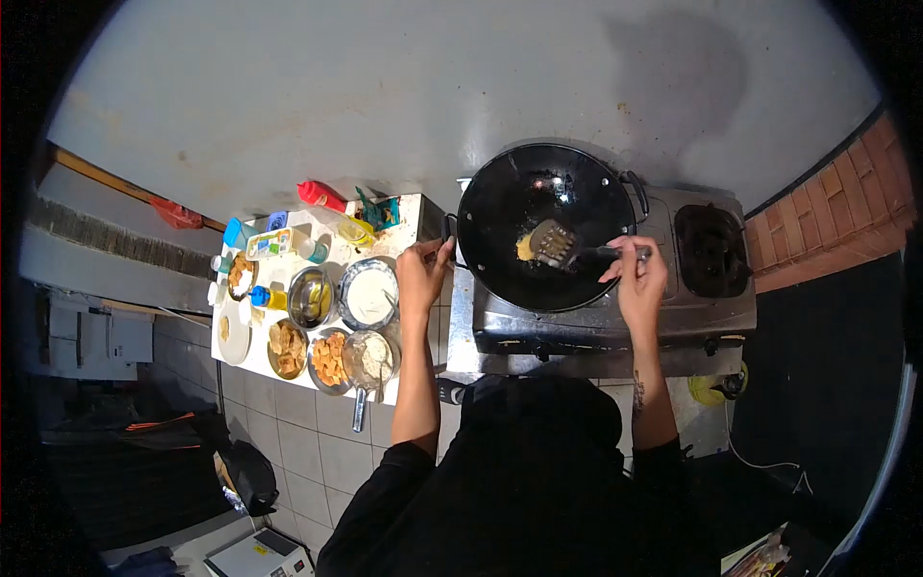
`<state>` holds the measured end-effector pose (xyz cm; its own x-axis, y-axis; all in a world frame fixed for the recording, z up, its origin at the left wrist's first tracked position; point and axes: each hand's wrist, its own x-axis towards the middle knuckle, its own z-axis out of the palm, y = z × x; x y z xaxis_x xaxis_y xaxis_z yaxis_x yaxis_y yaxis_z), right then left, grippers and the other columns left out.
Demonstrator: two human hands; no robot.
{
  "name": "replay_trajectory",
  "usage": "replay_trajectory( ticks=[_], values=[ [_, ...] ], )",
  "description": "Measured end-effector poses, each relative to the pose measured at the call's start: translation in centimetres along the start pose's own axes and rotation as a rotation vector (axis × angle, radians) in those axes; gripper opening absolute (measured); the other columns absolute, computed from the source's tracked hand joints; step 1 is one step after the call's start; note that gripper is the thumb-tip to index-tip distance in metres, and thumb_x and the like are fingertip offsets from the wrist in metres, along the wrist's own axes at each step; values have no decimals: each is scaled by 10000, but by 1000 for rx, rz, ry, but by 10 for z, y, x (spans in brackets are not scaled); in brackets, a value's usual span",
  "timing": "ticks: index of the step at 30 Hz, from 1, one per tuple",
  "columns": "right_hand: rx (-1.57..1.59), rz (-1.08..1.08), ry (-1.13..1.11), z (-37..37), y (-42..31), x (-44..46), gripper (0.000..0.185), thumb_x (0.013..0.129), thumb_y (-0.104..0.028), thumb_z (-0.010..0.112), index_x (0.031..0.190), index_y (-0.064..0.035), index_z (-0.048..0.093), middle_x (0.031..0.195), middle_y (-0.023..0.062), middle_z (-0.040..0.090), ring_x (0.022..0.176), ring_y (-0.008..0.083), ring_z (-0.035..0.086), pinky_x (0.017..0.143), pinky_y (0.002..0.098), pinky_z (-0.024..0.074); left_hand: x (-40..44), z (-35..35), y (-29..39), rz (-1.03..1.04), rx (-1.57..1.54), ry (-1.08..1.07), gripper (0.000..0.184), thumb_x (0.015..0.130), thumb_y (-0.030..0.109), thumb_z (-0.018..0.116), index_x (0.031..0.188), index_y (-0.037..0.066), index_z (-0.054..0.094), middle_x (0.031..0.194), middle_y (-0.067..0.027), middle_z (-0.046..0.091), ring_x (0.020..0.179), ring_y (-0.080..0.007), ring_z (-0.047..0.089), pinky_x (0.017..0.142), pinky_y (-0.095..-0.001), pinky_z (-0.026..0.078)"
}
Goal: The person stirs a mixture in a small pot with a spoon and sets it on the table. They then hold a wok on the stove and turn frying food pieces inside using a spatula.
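Note:
My right hand [639, 277] is closed round the handle of a slotted spatula [555, 243]. The spatula's head is low inside a black wok [500, 197] on the stove, against a small yellowish piece of food [525, 248]. At the wok's left side, my left hand [421, 276] is closed on the loop handle [449, 229]. Dark, shiny patches show on the wok's inner surface. Close by on the left stands a bowl of white batter or flour [368, 294].
A second burner [712, 252] lies right of the wok. The side table [252, 363] holds a steel bowl [311, 297], a bowl of orange-brown pieces [330, 362], a saucepan [362, 377], a red-capped bottle [320, 195] and several containers. A grey wall [385, 87] rises behind.

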<state>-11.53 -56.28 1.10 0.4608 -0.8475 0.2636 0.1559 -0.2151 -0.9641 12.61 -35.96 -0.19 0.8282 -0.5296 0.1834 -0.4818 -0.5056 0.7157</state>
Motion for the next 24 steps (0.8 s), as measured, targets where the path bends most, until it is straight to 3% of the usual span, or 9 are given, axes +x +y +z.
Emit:
replay_trajectory(
  ticks=[5,14,24],
  values=[
    [-72,-55,37,-13,-10,7,145,1020,-77,483,998,43,562,856,88,654,550,87,592,510,254,521,1,0,-5,19,-11,0,345,867,267,729,963,-64,723,810,-236,705,748,-302,722,707,-354,548],
    [70,86,36,20,11,-20,151,1026,-92,473,939,25,515,877,84,626,512,63,512,448,246,448,0,-2,1,2,-53,-3,304,872,227,729,959,-64,724,793,-217,708,731,-274,725,678,-332,545],
    [-21,41,46,25,13,-12,129,1024,-81,466,946,14,505,868,84,628,508,71,520,456,235,433,1,-3,-4,39,-59,-1,324,861,237,751,944,-75,722,738,-192,687,665,-255,703,634,-323,523]
  ],
)
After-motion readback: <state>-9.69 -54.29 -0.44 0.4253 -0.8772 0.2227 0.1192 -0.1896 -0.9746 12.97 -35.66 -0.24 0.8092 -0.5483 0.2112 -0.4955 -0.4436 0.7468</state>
